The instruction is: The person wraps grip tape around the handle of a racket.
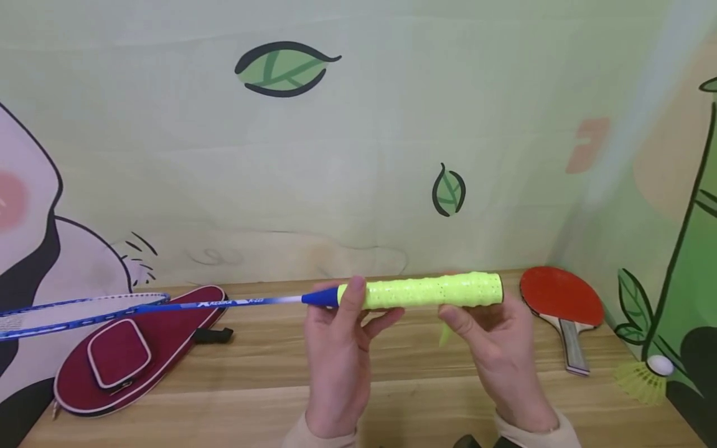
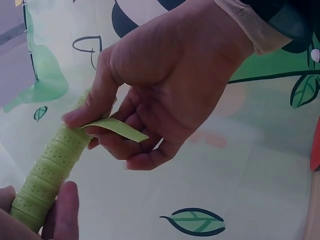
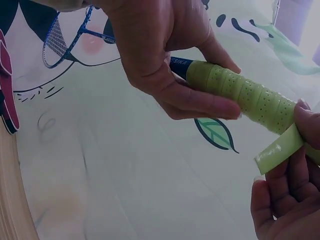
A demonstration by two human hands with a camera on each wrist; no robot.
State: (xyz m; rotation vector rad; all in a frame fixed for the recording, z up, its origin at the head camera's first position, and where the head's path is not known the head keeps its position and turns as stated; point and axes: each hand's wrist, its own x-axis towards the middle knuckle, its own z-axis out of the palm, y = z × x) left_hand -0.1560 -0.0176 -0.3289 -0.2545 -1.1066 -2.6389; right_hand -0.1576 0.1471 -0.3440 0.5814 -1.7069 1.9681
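Observation:
A blue badminton racket (image 1: 185, 306) lies level across the head view, its strung head running off the left edge. Bright yellow-green perforated overgrip tape (image 1: 414, 291) is wound around its handle in overlapping turns. My left hand (image 1: 338, 367) grips the handle beside the blue cone (image 1: 321, 297), thumb in front. Toward the butt end, my right hand (image 1: 504, 354) pinches the wrapped handle between thumb and fingers. A short loose tape end (image 3: 280, 150) sticks out under the right thumb; this tail (image 2: 122, 128) also shows in the left wrist view. The right fingertips behind the handle are partly hidden.
On the wooden table (image 1: 414, 398), a maroon racket case (image 1: 179, 336) lies at left. At right are a red table tennis bat (image 1: 560, 295) and a yellow shuttlecock (image 1: 644, 376). Behind stands a printed cloth backdrop (image 1: 364, 155) with leaves.

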